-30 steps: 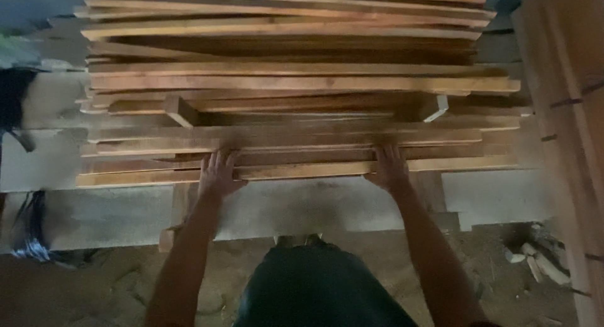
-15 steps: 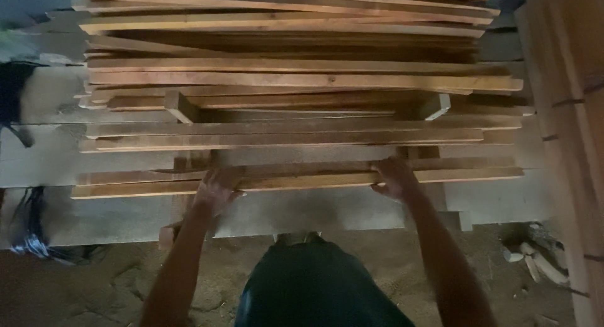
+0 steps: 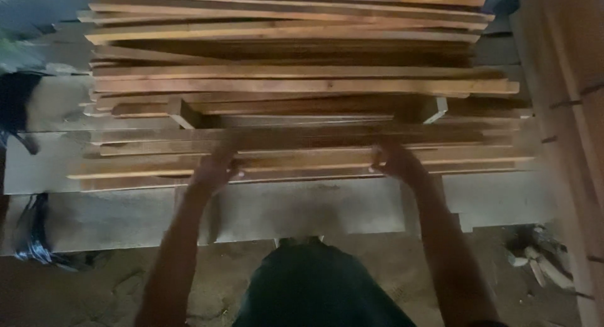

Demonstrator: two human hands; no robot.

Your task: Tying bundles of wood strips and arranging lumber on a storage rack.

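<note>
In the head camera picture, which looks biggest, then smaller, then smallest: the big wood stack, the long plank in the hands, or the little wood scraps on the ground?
1. Wood stack
2. Long plank
3. Wood scraps

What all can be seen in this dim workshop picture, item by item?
Wooden slats: many, too many to count, orange-brown, stacked crosswise in a pile filling the upper middle.
Front slat: one, light brown, long, at the near edge of the pile, under both hands.
Short wooden blocks: two, brown, lying between layers of the pile, one left and one right.
Grey slab: one, pale grey, beneath the pile, nearest the person.
Upright boards: several, light brown, along the right edge.
Wood scraps: a few, pale, on the dirt floor at lower right.
Dark trousers: one, bottom centre.
Left hand: one, on the front slat, left of centre.
Right hand: one, on the front slat, right of centre; the blur hides its fingers.
</note>
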